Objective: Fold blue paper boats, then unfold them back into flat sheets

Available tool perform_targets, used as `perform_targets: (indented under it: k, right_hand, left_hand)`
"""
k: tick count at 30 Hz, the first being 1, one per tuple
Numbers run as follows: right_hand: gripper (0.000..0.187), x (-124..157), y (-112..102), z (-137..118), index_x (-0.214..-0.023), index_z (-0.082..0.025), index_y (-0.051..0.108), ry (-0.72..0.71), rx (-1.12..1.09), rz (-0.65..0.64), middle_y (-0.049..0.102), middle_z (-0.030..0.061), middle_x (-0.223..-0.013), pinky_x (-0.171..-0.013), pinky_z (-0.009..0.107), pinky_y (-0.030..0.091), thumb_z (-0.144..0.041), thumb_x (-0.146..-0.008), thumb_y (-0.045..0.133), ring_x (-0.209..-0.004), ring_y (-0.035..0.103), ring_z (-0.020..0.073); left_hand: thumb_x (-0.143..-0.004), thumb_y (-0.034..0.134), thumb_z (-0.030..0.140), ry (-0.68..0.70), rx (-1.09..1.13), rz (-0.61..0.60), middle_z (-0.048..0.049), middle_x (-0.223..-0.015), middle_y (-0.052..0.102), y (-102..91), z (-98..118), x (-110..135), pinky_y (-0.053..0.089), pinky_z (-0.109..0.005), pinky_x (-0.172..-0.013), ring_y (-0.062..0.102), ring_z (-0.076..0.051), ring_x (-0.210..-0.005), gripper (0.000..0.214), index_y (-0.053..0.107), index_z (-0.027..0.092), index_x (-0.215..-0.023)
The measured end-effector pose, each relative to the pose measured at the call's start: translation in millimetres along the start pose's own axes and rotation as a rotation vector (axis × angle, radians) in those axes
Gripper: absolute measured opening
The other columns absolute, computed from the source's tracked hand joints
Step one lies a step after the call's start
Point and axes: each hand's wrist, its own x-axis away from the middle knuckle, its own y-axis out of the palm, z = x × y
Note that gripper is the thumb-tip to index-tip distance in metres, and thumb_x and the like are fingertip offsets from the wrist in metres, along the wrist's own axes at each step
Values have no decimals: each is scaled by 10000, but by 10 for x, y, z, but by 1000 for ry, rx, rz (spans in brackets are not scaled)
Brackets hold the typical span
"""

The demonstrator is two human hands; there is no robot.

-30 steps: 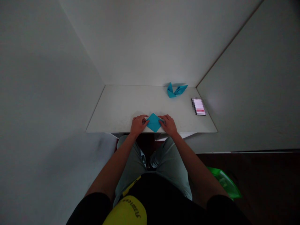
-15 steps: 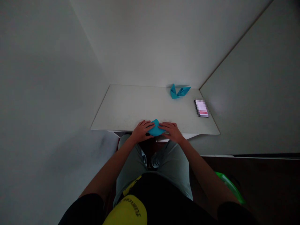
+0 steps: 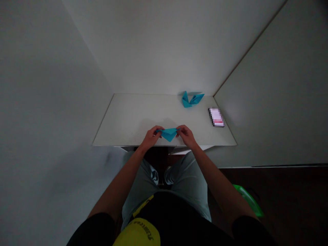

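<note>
A folded piece of blue paper (image 3: 169,134) is stretched between my two hands just above the front of the white table. Its lower point faces me and its ends run out to both sides. My left hand (image 3: 152,136) pinches the left end between thumb and fingers. At the opposite end, my right hand (image 3: 186,135) grips the paper the same way. Near the wall, at the back right of the table, rests a folded blue paper boat (image 3: 192,99) with raised tips.
The white table (image 3: 133,116) stands against walls at the back and on both sides. A phone (image 3: 216,117) with a blurred-out screen lies by its right edge. On the dark floor to my right is a bright green object (image 3: 248,200), partly hidden by my arm.
The paper has been lifted from the table's front edge and now shows its point toward me. My hands went from lying flat on it to pinching its ends. The view shifted slightly.
</note>
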Motion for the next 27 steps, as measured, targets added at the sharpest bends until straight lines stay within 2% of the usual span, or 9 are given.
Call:
perform_targets:
  k: [4,7,8,10,12,15,17,21,27]
  right_hand:
    - [342,-118,-9,141,-945,-263,659,28,14,60,649,-7,-725,-759,387,577,-604,-916,653,-703,659,204]
    - [276,-208,-5,197,-934,-259,667,4,68,57,673,15,-806,-815,390,564,-531,-924,623,-792,660,215]
    - [267,-244,-1,208,-940,-258,662,-9,73,55,683,20,-846,-840,390,562,-520,-930,615,-822,662,215]
    - [268,-328,13,223,-987,-256,639,-37,61,82,704,32,-969,-858,382,560,-519,-934,629,-863,665,206]
    - [319,-425,39,233,-1041,-256,602,-62,68,156,695,41,-1057,-806,351,551,-533,-911,693,-855,648,189]
    - [412,-572,111,233,-1062,-257,566,-70,142,225,649,8,-933,-688,307,501,-569,-882,767,-752,577,167]
    - [446,-654,174,220,-1115,-256,569,-55,176,160,627,-16,-851,-645,302,475,-601,-899,753,-691,550,161]
    - [534,-736,265,185,-1323,-249,588,-46,285,27,694,8,-905,-665,315,489,-607,-945,708,-713,610,174]
    - [615,-739,246,197,-1462,-214,550,-36,326,-2,715,40,-984,-689,333,509,-577,-980,666,-727,645,179]
  left_hand:
    - [-951,654,455,-43,52,-105,-80,-1006,792,72,-62,-63,600,-335,-798,744,-200,-814,312,771,190,-1069]
    - [-912,735,433,-15,-81,-88,-60,-986,784,114,-122,-149,587,-328,-780,720,-193,-802,254,752,203,-1017]
    - [-901,750,392,-4,-131,-63,-48,-989,776,127,-148,-193,580,-323,-781,711,-185,-801,245,741,210,-1066]
    - [-905,737,303,-3,-193,-6,-33,-1026,754,153,-202,-299,573,-316,-794,698,-166,-799,372,685,221,-1264]
    - [-940,680,253,-20,-208,50,-41,-1075,732,182,-249,-419,572,-320,-812,691,-153,-791,494,592,211,-1424]
    - [-983,618,236,1,-250,107,-74,-1139,720,223,-266,-590,575,-347,-882,705,-178,-893,450,587,186,-1430]
    - [-995,614,244,27,-314,105,-76,-1157,730,244,-238,-675,569,-361,-928,709,-205,-984,444,592,202,-1436]
    - [-970,668,252,114,-383,-19,-68,-1266,735,255,-164,-747,556,-354,-977,706,-225,-1107,500,600,250,-1465]
    - [-990,655,312,134,-235,-55,-41,-1133,748,209,-207,-726,524,-263,-730,700,-172,-904,601,496,261,-1567]
